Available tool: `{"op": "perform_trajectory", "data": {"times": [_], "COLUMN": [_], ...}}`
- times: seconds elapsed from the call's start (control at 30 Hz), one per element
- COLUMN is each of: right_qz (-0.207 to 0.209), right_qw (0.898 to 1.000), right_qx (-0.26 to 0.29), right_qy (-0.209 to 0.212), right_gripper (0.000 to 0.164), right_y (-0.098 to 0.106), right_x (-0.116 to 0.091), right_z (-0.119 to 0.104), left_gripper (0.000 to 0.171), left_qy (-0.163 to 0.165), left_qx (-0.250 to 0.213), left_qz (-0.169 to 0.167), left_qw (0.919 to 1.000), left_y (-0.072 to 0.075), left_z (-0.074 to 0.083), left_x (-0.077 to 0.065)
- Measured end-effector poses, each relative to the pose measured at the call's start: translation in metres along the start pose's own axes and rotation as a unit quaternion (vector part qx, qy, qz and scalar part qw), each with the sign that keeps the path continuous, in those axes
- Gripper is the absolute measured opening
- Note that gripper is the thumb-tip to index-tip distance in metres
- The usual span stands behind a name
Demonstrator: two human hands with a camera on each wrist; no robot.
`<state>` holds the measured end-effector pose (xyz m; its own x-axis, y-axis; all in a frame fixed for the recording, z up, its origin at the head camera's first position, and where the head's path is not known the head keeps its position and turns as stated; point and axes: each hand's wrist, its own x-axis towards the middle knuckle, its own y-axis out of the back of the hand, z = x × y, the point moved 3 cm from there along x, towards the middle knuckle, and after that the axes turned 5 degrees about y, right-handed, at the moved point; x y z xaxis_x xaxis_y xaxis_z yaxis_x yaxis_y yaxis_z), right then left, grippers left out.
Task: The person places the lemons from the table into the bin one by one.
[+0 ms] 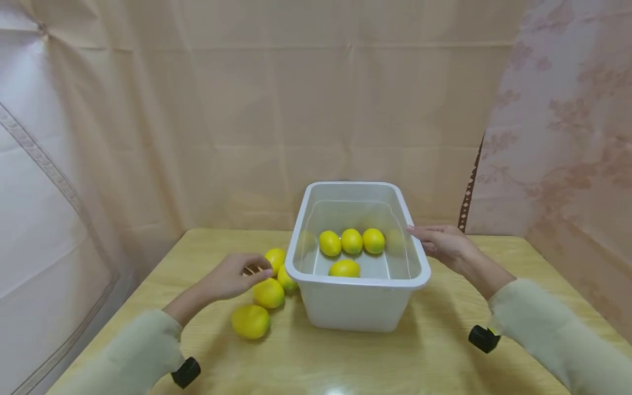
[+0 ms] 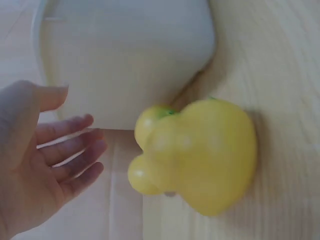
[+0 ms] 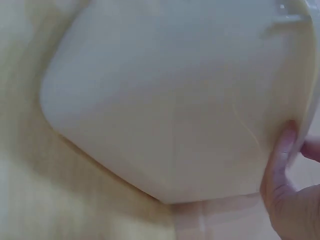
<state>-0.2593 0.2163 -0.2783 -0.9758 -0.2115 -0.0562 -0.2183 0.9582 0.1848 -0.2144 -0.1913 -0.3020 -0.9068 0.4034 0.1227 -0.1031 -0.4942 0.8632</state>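
Observation:
A pale plastic bin (image 1: 356, 307) stands on the table with several yellow lemons inside. Three of them, among them a lemon (image 1: 352, 241), form a row, and another lemon (image 1: 344, 268) lies nearer the front wall. My right hand (image 1: 446, 247) holds the bin's right rim, its thumb at the edge and its fingers against the outer wall (image 3: 170, 115). On the left, several more lemons (image 1: 250, 321) lie beside the bin. Just above that group is my left hand (image 1: 237, 276), fingers loosely bent, holding nothing; the left wrist view shows a gap between its fingers (image 2: 75, 165) and the lemons (image 2: 220, 155).
The wooden table (image 1: 321, 362) reaches back to a beige curtain (image 1: 276, 109). A patterned pinkish cloth (image 1: 568, 137) hangs on the right and a whitish cloth (image 1: 44, 230) on the left. A black device is worn at each sleeve.

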Motion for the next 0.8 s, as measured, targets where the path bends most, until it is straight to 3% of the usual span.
{"op": "perform_trajectory", "data": {"times": [0.07, 0.13, 0.3, 0.4, 0.53, 0.8], "right_qz": [0.007, 0.01, -0.018, -0.039, -0.044, -0.014], "right_qw": [0.999, 0.997, 0.994, 0.99, 0.987, 0.987], "right_qx": [0.054, 0.076, 0.107, 0.131, 0.15, 0.157], "right_qy": [0.0, 0.002, -0.011, -0.023, -0.041, -0.04], "right_gripper": [0.072, 0.066, 0.011, 0.013, 0.009, 0.011], "right_y": [-0.002, 0.001, 0.006, 0.0, 0.0, -0.005], "right_x": [0.0, 0.007, 0.009, 0.001, -0.001, -0.007], "right_z": [0.007, 0.017, 0.015, 0.007, 0.006, 0.005], "left_gripper": [0.028, 0.028, 0.032, 0.035, 0.041, 0.05], "left_qy": [-0.029, -0.049, -0.071, -0.097, -0.146, -0.153], "left_qx": [0.021, 0.041, 0.099, 0.157, 0.226, 0.3], "left_qz": [-0.009, -0.016, -0.025, -0.014, 0.018, 0.034], "left_qw": [0.9993, 0.9978, 0.9923, 0.9827, 0.9629, 0.941], "left_y": [-0.005, -0.009, -0.016, -0.021, -0.029, -0.036], "left_z": [-0.001, -0.004, -0.008, -0.007, -0.005, 0.0], "left_x": [-0.009, -0.015, -0.028, -0.04, -0.054, -0.071]}}
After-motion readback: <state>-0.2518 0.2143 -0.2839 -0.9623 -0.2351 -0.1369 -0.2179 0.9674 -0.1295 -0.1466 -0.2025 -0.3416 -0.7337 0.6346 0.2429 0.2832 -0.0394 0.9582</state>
